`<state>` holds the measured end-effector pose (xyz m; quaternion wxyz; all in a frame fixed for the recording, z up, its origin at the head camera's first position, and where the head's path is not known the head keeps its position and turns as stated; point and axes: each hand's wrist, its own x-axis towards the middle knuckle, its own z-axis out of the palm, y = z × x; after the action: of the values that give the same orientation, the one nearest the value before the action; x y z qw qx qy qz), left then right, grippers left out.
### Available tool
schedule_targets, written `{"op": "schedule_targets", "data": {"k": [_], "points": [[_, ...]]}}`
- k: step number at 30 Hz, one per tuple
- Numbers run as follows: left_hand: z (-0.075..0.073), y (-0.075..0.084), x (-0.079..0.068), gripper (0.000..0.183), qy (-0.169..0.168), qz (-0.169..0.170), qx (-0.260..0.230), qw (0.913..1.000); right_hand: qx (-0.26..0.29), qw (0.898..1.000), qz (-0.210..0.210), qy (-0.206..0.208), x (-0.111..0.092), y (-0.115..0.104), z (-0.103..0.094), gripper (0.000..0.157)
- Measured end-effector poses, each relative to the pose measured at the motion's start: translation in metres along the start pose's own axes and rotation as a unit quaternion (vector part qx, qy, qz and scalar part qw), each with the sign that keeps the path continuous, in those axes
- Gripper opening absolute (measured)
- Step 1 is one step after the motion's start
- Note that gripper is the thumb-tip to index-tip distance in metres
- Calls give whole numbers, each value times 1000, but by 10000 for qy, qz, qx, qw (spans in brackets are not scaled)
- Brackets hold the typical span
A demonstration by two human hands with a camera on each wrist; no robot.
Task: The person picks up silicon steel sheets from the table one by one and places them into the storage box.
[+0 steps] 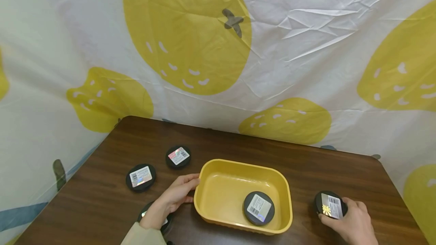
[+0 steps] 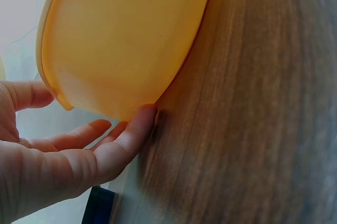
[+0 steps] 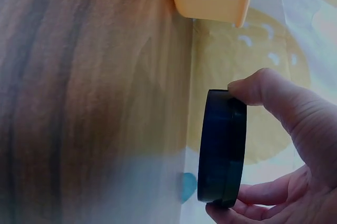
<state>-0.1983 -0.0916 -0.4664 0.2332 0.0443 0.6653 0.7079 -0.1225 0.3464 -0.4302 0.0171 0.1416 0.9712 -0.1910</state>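
Observation:
A yellow rectangular tray [image 1: 218, 165] stands on the table, with one flat round black container [image 1: 259, 208] lying in it, its label facing up. The left hand [image 1: 178, 195] rests against the tray's left side. Its fairly straight fingers touch the outer wall [image 2: 126, 40] in the left wrist view. To the right of the tray, the right hand [image 1: 355, 220] grips another flat round black container [image 1: 331, 204] by its edge, labelled face up. In the right wrist view this container [image 3: 222, 148] is raised off the tabletop, pinched between thumb and fingers.
Two more black round containers, one farther back [image 1: 178, 157] and one at the left [image 1: 140, 177], lie on the dark wooden table [image 1: 102, 203]. Another [image 1: 166, 224] is partly hidden by the left wrist. A lemon-print cloth [image 1: 272, 67] hangs behind the table.

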Motion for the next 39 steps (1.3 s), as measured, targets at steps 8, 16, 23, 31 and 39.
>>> {"op": "schedule_targets", "data": {"k": [8, 16, 23, 31, 39], "points": [[1, 0, 2, 50, 35, -11, 26, 10000, -9, 9991, -367, 200, -4, -9, -8, 96], [2, 1, 2, 49, 113, -39, 54, 9999, 14, 9986, -495, 161, -5, -18, -12, 96], [0, 1, 1, 48, 106, -16, 72, 9999, 163, 9965, -747, 339, -9, -29, -11, 93], [1, 0, 0, 49, 78, -37, 62, 9999, 198, 9963, -767, 320, -13, -41, -13, 93], [2, 0, 0, 49, 98, -39, 52, 9999, 221, 9960, -807, 301, -13, -50, -15, 92]]}}
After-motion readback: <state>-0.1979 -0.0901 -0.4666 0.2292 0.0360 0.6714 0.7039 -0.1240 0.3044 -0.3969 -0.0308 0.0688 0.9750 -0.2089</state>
